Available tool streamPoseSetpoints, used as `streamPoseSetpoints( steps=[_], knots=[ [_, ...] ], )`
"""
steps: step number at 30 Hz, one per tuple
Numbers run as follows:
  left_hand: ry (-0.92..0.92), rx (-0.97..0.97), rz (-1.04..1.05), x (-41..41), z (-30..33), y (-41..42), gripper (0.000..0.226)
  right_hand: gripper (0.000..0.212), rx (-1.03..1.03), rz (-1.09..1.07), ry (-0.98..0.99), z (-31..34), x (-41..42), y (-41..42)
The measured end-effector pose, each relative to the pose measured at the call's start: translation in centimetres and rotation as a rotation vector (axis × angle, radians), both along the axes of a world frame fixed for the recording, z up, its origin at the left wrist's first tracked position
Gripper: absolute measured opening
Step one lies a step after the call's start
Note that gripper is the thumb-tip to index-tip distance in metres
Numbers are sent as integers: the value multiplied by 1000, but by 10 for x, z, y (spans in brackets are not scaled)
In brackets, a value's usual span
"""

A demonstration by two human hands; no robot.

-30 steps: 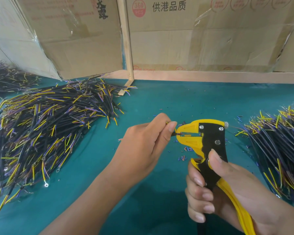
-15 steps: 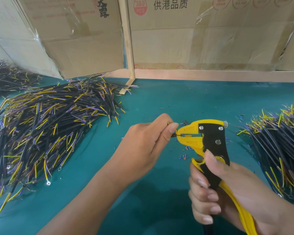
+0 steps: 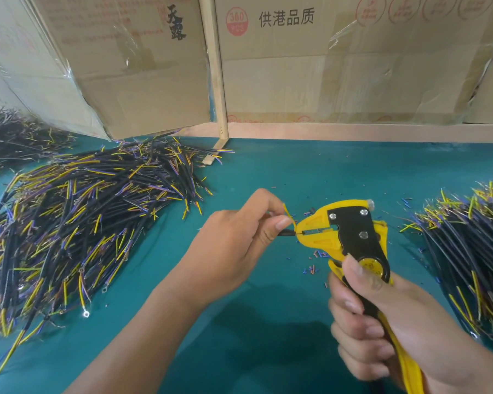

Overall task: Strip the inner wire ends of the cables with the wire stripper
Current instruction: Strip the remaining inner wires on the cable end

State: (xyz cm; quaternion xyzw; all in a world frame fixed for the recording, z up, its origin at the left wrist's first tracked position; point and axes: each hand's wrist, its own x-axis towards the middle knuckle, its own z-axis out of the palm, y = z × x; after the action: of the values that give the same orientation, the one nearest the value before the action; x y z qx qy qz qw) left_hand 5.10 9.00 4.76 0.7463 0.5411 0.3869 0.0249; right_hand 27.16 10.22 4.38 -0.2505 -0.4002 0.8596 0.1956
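Our left hand (image 3: 234, 237) pinches a black cable (image 3: 285, 232) between thumb and forefinger, with its tip held at the mouth of the stripper (image 3: 350, 237). One yellow inner wire (image 3: 288, 213) bends up and away from the tool just above our thumb; we cannot tell which wire sits inside the mouth. Our right hand (image 3: 382, 322) grasps the stripper's handles, fingers curled round the black grip and the thumb lying up against the round yellow dial. The tool's yellow head points left toward the cable, above the green table (image 3: 268, 336).

On the table to our left lies a big pile of cables (image 3: 77, 223), black with yellow and purple ends, some carrying ring terminals. A second pile (image 3: 473, 251) lies on our right, near the stripper hand. Farther back on the left is a third pile (image 3: 17, 137). Small scraps of insulation (image 3: 313, 268) are scattered on the table under and around the tool's head. Cardboard boxes (image 3: 339, 66) wrapped in clear film stand along the back edge, with a wooden post (image 3: 217, 81) between them.
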Motion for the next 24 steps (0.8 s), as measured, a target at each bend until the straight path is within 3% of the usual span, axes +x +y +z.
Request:
streamPoseSetpoints(
  steps=[6,19,24],
  knots=[
    [-22,1,-27,-2,0,0,29,67,3,-26,-29,2,-1,-3],
    [-76,-28,-59,-10,4,0,19,67,1,-31,-48,6,1,-1],
    [-55,-66,-188,-10,6,0,18,67,-2,-44,-34,7,3,1]
  ],
)
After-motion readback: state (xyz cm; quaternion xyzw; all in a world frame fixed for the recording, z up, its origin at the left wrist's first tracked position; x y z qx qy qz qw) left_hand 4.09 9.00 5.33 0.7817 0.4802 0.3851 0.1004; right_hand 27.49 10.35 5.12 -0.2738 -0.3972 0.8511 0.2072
